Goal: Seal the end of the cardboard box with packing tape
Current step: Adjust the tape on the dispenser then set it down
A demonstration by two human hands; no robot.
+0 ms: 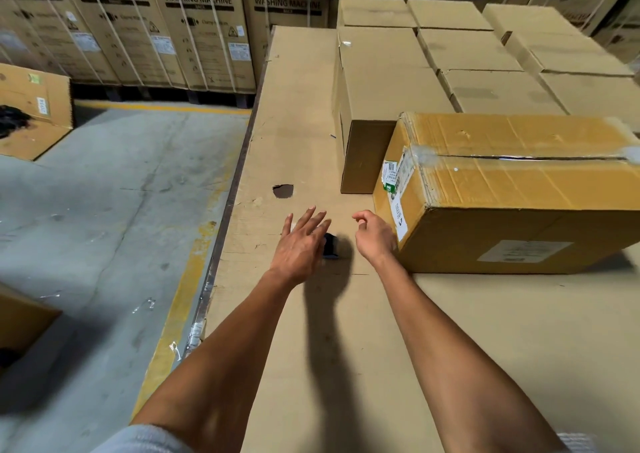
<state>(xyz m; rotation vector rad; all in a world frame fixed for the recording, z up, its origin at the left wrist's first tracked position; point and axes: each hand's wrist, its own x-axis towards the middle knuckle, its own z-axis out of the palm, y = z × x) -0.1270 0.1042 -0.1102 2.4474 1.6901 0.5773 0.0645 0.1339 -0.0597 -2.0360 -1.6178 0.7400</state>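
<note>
On the cardboard-covered table [311, 106], creased cardboard box [519, 189] — top seam gaping, corners taped, left hand [300, 241], right hand [374, 236] — grips empty, open.

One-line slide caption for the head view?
Both bare hands, left hand and right hand, open beside the yellow-brown cardboard box on the cardboard-covered table.

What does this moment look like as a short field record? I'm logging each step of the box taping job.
surface: cardboard-covered work surface
target box: yellowish cardboard box, lying on the surface to the right; top seam looks open, with clear tape at its near end
box end: faces the hands, carries labels
left hand: open, fingers spread, above a small dark object
dark object: partly hidden, cannot tell what it is
right hand: fingers loosely curled, empty, beside the box's lower corner
behind: plain brown boxes
</note>
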